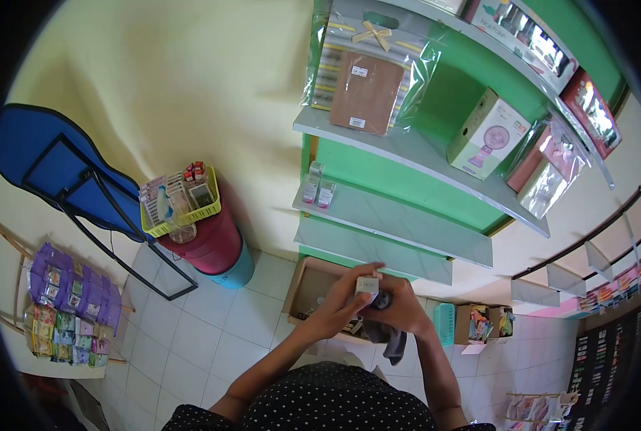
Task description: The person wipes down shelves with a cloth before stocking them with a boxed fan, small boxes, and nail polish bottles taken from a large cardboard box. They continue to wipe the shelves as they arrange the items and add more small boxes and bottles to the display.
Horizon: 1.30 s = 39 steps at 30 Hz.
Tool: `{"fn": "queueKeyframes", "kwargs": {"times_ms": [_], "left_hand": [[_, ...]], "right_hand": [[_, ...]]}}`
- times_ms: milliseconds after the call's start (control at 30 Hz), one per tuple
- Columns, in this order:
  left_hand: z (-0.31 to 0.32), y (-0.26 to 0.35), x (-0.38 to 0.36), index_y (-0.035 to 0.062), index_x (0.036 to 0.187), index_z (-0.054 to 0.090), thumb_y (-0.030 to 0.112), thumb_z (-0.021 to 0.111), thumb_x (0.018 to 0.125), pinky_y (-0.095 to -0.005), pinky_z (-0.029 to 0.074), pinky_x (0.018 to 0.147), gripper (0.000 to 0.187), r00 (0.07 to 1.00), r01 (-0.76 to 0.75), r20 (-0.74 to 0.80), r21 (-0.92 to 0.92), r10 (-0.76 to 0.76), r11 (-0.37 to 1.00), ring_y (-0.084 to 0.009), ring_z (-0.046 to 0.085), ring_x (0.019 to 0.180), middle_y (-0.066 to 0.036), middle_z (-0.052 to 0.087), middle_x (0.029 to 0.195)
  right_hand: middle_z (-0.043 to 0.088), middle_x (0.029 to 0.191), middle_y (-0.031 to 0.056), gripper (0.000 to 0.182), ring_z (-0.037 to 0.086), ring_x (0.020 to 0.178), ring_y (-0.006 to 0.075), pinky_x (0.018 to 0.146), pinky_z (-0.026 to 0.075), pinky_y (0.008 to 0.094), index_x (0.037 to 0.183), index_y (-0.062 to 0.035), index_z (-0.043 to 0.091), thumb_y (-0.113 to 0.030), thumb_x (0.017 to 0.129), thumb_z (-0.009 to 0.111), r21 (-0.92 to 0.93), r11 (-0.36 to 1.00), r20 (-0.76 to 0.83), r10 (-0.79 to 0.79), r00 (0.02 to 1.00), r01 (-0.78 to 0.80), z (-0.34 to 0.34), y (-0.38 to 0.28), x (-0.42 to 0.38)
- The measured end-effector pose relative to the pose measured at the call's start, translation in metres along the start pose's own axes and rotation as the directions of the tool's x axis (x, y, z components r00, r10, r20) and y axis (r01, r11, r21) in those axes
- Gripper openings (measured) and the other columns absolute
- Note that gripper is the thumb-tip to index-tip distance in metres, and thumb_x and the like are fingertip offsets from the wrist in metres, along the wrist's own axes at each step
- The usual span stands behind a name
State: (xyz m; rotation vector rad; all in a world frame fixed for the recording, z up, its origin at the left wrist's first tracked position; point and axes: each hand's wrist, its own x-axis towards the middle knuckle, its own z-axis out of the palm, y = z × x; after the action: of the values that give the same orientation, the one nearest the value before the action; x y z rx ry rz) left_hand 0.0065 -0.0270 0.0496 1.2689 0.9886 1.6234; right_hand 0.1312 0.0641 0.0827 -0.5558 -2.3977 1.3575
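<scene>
Pale little box [367,285] pinched in left hand [342,302] fingertips, label up; right hand [399,305] closed round dark cloth [389,334], prob. wiping it.

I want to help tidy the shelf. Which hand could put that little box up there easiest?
Probably the left hand: its fingers pinch the little box, while the right hand is wrapped around a dark cloth.

A small shop: green shelves [406,151] of boxed goods [487,133], hanging sachet packets [69,309], cartons on tiles.
</scene>
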Motion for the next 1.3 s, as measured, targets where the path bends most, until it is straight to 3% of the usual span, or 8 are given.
{"fn": "queueKeyframes", "kwargs": {"times_ms": [133, 200, 567, 600, 733, 867, 1100, 1300], "left_hand": [[-0.026, -0.026, -0.009, 0.0005, 0.123, 0.026, 0.023, 0.039, 0.088, -0.0328, 0.026, 0.096, 0.044, 0.982, 0.022, -0.188, 0.145, 0.005, 0.989, -0.0218, 0.036, 0.113, -0.015, 0.039, 0.12], [-0.044, -0.038, -0.021, 0.0001, 0.122, 0.027, 0.025, 0.039, 0.088, -0.0326, 0.026, 0.095, 0.044, 0.973, 0.092, -0.223, 0.105, -0.066, 0.99, -0.0217, 0.037, 0.112, -0.015, 0.04, 0.119], [-0.089, -0.06, -0.085, 0.0023, 0.116, 0.036, 0.022, 0.047, 0.084, -0.0343, 0.033, 0.09, 0.039, 0.723, 0.539, -0.539, 0.051, -0.431, 0.841, -0.0244, 0.044, 0.107, -0.013, 0.049, 0.11], [-0.09, -0.053, -0.082, 0.0037, 0.116, 0.037, 0.019, 0.048, 0.083, -0.0358, 0.033, 0.089, 0.038, 0.767, 0.547, -0.507, 0.198, -0.393, 0.813, -0.0239, 0.044, 0.107, -0.013, 0.049, 0.111], [-0.095, -0.011, -0.035, 0.0025, 0.113, 0.042, 0.013, 0.053, 0.078, -0.0352, 0.033, 0.089, 0.038, 0.921, 0.361, -0.34, 0.559, -0.191, 0.746, -0.027, 0.045, 0.105, -0.014, 0.048, 0.111], [-0.099, 0.018, 0.006, 0.002, 0.114, 0.041, 0.013, 0.053, 0.078, -0.0348, 0.033, 0.088, 0.039, 0.98, 0.152, -0.2, 0.662, -0.022, 0.734, -0.0304, 0.044, 0.103, -0.017, 0.047, 0.111], [-0.099, 0.0, -0.003, 0.0031, 0.113, 0.042, 0.011, 0.053, 0.077, -0.0342, 0.034, 0.088, 0.038, 0.964, 0.204, -0.262, 0.647, -0.037, 0.735, -0.0292, 0.045, 0.102, -0.015, 0.048, 0.11], [-0.104, -0.007, -0.019, 0.0025, 0.111, 0.043, 0.009, 0.053, 0.077, -0.0341, 0.036, 0.086, 0.036, 0.935, 0.283, -0.345, 0.592, -0.08, 0.754, -0.03, 0.048, 0.1, -0.016, 0.05, 0.107]], "right_hand": [[0.061, 0.072, 0.0043, 0.023, 0.054, 0.066, 0.0098, 0.063, 0.045, 0.0262, 0.077, -0.0022, 0.062, -0.015, 0.061, 0.072, 0.119, 0.977, -0.251, 0.201, 0.947, -0.176, -0.008, 0.059, 0.047], [0.059, 0.067, 0.0075, 0.029, 0.056, 0.058, 0.0186, 0.056, 0.044, 0.032, 0.076, -0.0028, 0.061, -0.021, 0.058, 0.073, -0.071, 0.975, -0.425, 0.162, 0.891, -0.211, -0.017, 0.088, 0.083], [0.057, 0.081, 0.009, 0.038, 0.056, 0.075, 0.0282, 0.065, 0.043, 0.0374, 0.082, -0.0068, 0.061, -0.03, 0.054, 0.073, -0.214, 0.924, -0.484, 0.182, 0.856, -0.318, -0.012, 0.148, 0.163], [0.056, 0.084, 0.0094, 0.039, 0.056, 0.077, 0.0282, 0.066, 0.043, 0.0374, 0.082, -0.0064, 0.061, -0.03, 0.053, 0.074, -0.229, 0.922, -0.48, 0.172, 0.86, -0.313, -0.013, 0.147, 0.162], [0.055, 0.085, 0.0102, 0.041, 0.055, 0.078, 0.0284, 0.067, 0.043, 0.0379, 0.084, -0.0051, 0.06, -0.029, 0.054, 0.074, -0.251, 0.906, -0.456, 0.199, 0.867, -0.34, -0.012, 0.147, 0.161], [0.059, 0.076, 0.0146, 0.046, 0.058, 0.07, 0.0271, 0.064, 0.044, 0.0345, 0.083, 0.0038, 0.055, -0.025, 0.054, 0.075, -0.4, 0.896, -0.528, -0.055, 0.848, -0.191, -0.011, 0.152, 0.159], [0.059, 0.078, 0.0141, 0.045, 0.057, 0.073, 0.0281, 0.065, 0.044, 0.0334, 0.089, 0.0001, 0.059, -0.025, 0.055, 0.074, -0.33, 0.897, -0.454, 0.123, 0.882, -0.295, -0.018, 0.138, 0.163], [0.059, 0.083, 0.0104, 0.042, 0.056, 0.079, 0.0281, 0.069, 0.044, 0.0353, 0.089, -0.0061, 0.061, -0.026, 0.054, 0.074, -0.332, 0.916, -0.444, 0.059, 0.894, -0.225, -0.011, 0.151, 0.188]]}}
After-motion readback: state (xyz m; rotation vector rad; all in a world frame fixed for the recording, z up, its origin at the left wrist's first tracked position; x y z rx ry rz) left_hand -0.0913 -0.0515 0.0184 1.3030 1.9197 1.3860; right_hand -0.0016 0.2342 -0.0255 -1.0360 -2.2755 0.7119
